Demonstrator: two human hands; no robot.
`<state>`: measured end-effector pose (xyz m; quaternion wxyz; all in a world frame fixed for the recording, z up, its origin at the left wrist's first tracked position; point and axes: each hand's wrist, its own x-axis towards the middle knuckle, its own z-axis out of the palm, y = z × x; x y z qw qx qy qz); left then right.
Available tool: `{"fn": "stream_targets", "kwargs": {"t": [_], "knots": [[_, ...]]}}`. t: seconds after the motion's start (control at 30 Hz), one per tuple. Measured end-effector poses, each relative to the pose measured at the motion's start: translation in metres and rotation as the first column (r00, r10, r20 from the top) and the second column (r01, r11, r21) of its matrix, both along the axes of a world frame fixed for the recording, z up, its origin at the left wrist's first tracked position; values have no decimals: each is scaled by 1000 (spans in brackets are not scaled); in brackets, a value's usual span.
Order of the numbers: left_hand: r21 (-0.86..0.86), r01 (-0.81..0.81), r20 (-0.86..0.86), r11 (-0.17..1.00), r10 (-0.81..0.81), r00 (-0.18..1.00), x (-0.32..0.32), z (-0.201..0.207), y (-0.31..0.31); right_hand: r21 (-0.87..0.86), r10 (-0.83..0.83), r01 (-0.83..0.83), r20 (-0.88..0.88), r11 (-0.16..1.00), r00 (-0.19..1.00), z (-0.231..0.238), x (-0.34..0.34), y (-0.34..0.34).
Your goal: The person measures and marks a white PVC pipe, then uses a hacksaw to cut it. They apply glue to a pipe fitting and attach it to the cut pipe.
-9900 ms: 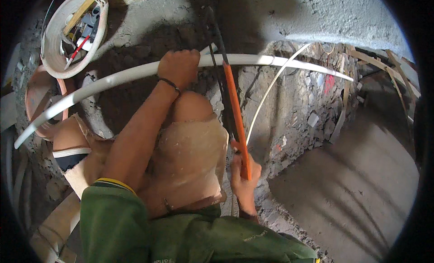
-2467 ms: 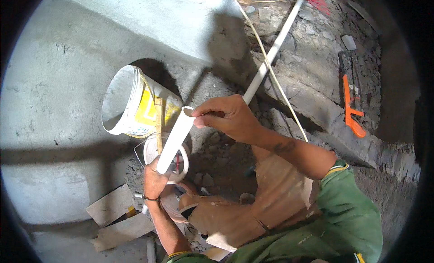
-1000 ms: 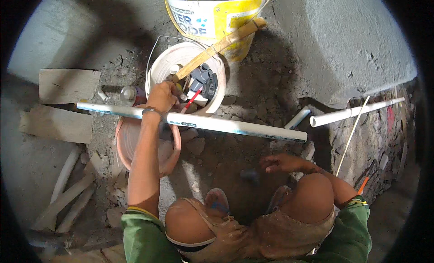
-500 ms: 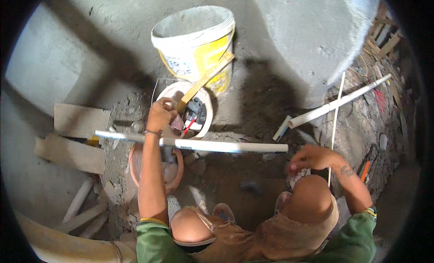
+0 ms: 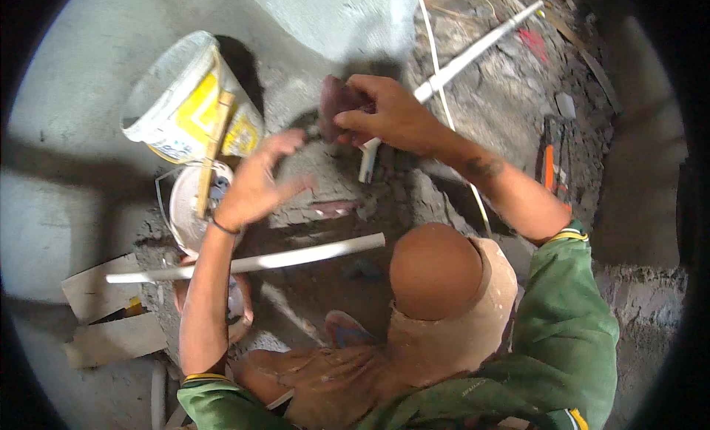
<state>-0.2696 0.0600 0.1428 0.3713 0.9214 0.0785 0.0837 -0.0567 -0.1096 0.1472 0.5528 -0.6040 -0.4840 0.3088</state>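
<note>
My right hand is raised in front of the grey wall, thumb and fingers closed on a dark red, folded-looking piece whose kind I cannot make out. To its left, my left hand reaches forward, empty, with thumb and fingers spread and a little blurred. Under my left forearm runs a white plastic pipe, partly covered by it. Beside that hand, a small whitish bucket holds grey fittings and a wooden stick. A larger white and yellow bucket stands tilted behind it.
On the rubble at the right lie a long white pipe, a short pipe piece and a thin white rod. An orange-handled tool lies farther right. Flat boards lie at the left; a pinkish bucket sits below the pipe.
My left hand has left the small bucket, moved right and opened. My right hand has risen from beside my knee and now grips the dark red piece. The view has swung right.
</note>
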Motion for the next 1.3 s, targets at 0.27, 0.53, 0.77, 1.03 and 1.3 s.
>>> {"fn": "stream_targets", "kwargs": {"t": [0.27,0.53,0.77,1.03,1.3], "knots": [[-190,499,-855,846,-392,340,-42,-121,-63,-349,278,-163,308,923,910,-61,-9,-98],[-424,711,-787,561,-617,17,-120,-212,-92,-416,528,-455,74,788,846,-98,-30,-103],[-399,654,-803,643,-589,89,-162,-222,-105,-356,450,-407,43,841,892,-104,-26,-116],[442,-32,-307,897,184,934,-58,-75,-44,-128,89,-53,290,990,953,-74,-7,-92],[503,-137,-245,853,293,924,-53,-62,-37,-38,235,-266,598,963,766,-32,-4,-70]]}}
